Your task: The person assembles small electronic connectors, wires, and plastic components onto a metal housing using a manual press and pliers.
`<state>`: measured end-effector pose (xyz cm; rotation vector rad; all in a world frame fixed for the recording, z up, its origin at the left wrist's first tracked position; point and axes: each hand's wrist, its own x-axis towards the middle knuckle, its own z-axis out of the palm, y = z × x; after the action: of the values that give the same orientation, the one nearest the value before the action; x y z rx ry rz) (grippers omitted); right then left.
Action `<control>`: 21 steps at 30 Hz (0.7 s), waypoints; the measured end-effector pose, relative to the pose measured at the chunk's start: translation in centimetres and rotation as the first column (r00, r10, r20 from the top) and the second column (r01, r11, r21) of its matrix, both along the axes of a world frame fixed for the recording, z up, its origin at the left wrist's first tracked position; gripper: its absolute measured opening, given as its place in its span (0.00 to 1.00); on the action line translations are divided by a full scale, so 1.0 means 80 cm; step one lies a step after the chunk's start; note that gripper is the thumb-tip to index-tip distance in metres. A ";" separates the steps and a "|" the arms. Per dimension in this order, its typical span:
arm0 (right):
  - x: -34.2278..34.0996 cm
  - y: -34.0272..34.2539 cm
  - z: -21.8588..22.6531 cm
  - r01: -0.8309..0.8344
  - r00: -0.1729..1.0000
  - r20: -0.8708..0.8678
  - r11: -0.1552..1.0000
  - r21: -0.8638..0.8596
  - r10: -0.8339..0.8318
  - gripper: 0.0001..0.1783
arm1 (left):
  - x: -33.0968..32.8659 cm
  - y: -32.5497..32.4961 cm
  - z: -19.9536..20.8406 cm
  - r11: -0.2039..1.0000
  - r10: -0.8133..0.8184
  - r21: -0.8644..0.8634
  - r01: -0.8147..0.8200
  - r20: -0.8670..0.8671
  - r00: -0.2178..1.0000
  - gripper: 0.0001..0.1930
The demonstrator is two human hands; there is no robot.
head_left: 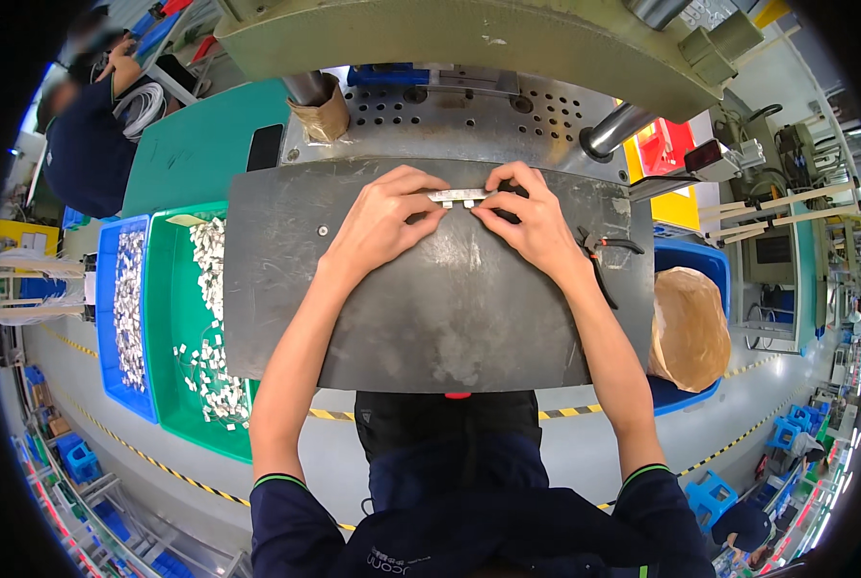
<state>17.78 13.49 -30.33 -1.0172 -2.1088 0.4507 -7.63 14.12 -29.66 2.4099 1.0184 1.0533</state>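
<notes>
Between my two hands, over the far part of a dark metal work plate (430, 318), is a short silvery strip (459, 195) with small white blocks along its near edge. My left hand (392, 217) pinches the strip's left end between thumb and fingers. At its right end my right hand (527, 217) grips it the same way, with the fingers curled. A pair of pliers (599, 258) with black handles and a bit of red lies on the plate, right of my right hand.
Beyond the plate stands a press with a perforated steel bed (450, 120) and thick posts. Left are a green bin (175, 318) and a blue bin (111, 318) of small white parts. A brown paper bag (691, 328) sits in a blue bin at right. Another person (89, 144) works far left.
</notes>
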 end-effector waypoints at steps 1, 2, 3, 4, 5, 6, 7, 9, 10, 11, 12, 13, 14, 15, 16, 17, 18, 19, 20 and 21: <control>0.005 0.000 0.001 -0.008 1.000 0.006 0.999 -0.031 0.009 0.08 | 0.000 0.001 0.002 1.000 -0.020 0.004 0.020 0.005 1.000 0.05; 0.010 0.000 0.001 -0.016 1.000 0.012 0.998 -0.064 0.017 0.08 | 0.000 0.003 0.003 0.999 -0.041 0.007 0.041 0.011 0.999 0.04; 0.012 0.000 0.003 -0.015 1.000 0.011 0.998 -0.063 0.016 0.08 | -0.002 0.003 0.005 0.999 -0.042 0.007 0.042 0.010 0.999 0.04; 0.014 0.002 0.005 -0.015 1.000 0.014 0.997 -0.070 0.016 0.08 | -0.006 0.003 0.007 0.998 -0.061 -0.009 0.061 0.006 0.998 0.04; 0.017 0.003 0.006 -0.014 1.000 0.017 0.997 -0.077 0.015 0.08 | -0.010 0.003 0.009 0.996 -0.080 -0.027 0.080 0.003 0.997 0.03; 0.019 0.004 0.008 -0.011 1.000 0.019 0.997 -0.077 0.012 0.08 | -0.012 0.005 0.012 0.996 -0.082 -0.027 0.083 0.004 0.997 0.03; 0.022 0.005 0.010 -0.019 1.000 0.014 0.996 -0.087 0.020 0.08 | -0.015 0.006 0.014 0.995 -0.088 -0.044 0.088 -0.006 0.996 0.04; 0.028 0.006 0.013 -0.026 1.000 0.009 0.995 -0.098 0.027 0.09 | -0.020 0.006 0.017 0.992 -0.095 -0.091 0.093 -0.010 0.995 0.04; 0.031 0.006 0.015 -0.022 1.000 0.020 0.994 -0.104 0.024 0.09 | -0.023 0.007 0.018 0.991 -0.094 -0.091 0.093 -0.010 0.995 0.04; 0.033 0.007 0.016 -0.018 0.999 0.031 0.994 -0.111 0.021 0.09 | -0.027 0.009 0.020 0.990 -0.099 -0.102 0.096 -0.022 0.995 0.04; 0.035 0.007 0.017 -0.018 0.999 0.034 0.993 -0.116 0.022 0.09 | -0.028 0.009 0.022 0.988 -0.104 -0.116 0.099 -0.031 0.994 0.04; 0.037 0.008 0.018 -0.009 0.999 0.038 0.992 -0.126 0.014 0.08 | -0.029 0.010 0.025 0.988 -0.102 -0.121 0.098 -0.028 0.994 0.04; 0.038 0.008 0.020 0.000 0.999 0.042 0.991 -0.135 0.006 0.08 | -0.031 0.011 0.028 0.988 -0.090 -0.133 0.082 -0.050 0.995 0.04; 0.037 0.008 0.020 -0.004 0.999 0.043 0.990 -0.140 0.010 0.08 | -0.033 0.010 0.031 0.987 -0.075 -0.146 0.064 -0.075 0.994 0.05; 0.036 0.007 0.021 0.001 0.998 0.068 0.995 -0.103 0.006 0.08 | -0.034 0.008 0.030 0.987 -0.071 -0.150 0.059 -0.074 0.995 0.05; 0.034 0.007 0.022 0.005 0.996 0.093 0.998 -0.065 0.001 0.08 | -0.034 0.006 0.030 0.994 -0.055 -0.100 0.043 -0.112 0.992 0.05; 0.033 0.007 0.024 -0.001 0.996 0.094 0.998 -0.062 0.006 0.08 | -0.034 0.006 0.031 0.999 -0.035 -0.044 0.029 -0.148 0.988 0.05; 0.032 0.005 0.025 -0.001 0.997 0.071 0.995 -0.097 0.008 0.08 | -0.031 0.005 0.031 0.999 -0.029 -0.041 0.023 -0.147 0.989 0.05; 0.030 0.004 0.027 -0.001 0.999 0.048 0.991 -0.132 0.008 0.08 | -0.026 0.002 0.030 0.999 -0.038 0.008 0.039 -0.127 0.991 0.05; 0.028 0.002 0.026 -0.007 0.999 0.049 0.992 -0.127 0.014 0.08 | -0.021 0.000 0.029 0.997 -0.047 0.058 0.053 -0.109 0.993 0.05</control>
<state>20.03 13.66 -28.22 -1.0999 -2.1530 0.5757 -9.34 14.16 -27.34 2.5519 0.9678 0.9601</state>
